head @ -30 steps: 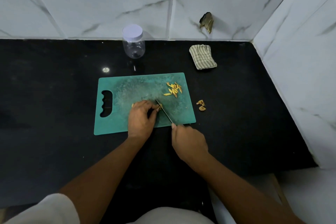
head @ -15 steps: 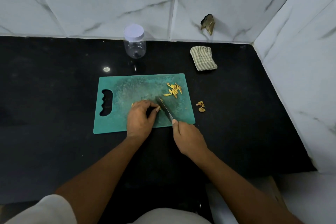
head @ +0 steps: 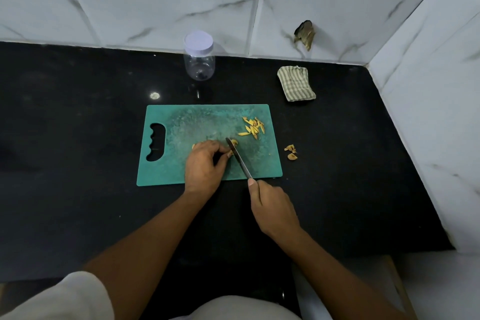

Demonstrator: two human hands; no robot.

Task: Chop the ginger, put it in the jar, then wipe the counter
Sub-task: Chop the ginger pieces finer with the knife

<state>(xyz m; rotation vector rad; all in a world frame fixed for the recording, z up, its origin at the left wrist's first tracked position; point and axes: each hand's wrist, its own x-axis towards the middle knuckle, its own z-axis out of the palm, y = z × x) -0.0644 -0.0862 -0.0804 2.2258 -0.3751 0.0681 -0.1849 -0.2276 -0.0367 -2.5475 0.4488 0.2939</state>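
A green cutting board (head: 181,122) lies on the black counter (head: 78,189). My left hand (head: 204,166) presses a piece of ginger (head: 233,142) against the board; most of it is hidden under my fingers. My right hand (head: 272,208) grips a knife (head: 239,158) whose blade rests on the ginger beside my left fingertips. Several yellow ginger slices (head: 253,126) lie at the board's far right. A clear jar (head: 199,60) with a white lid stands behind the board by the wall. A folded striped cloth (head: 296,83) lies at the back right.
Ginger scraps (head: 291,152) lie on the counter just right of the board. White marble walls close the back and right sides. A dark damaged spot (head: 305,34) marks the back wall. The counter's front edge runs near my body.
My right hand has drawn back toward me with the knife, its blade still on the ginger. My left hand stays on the ginger.
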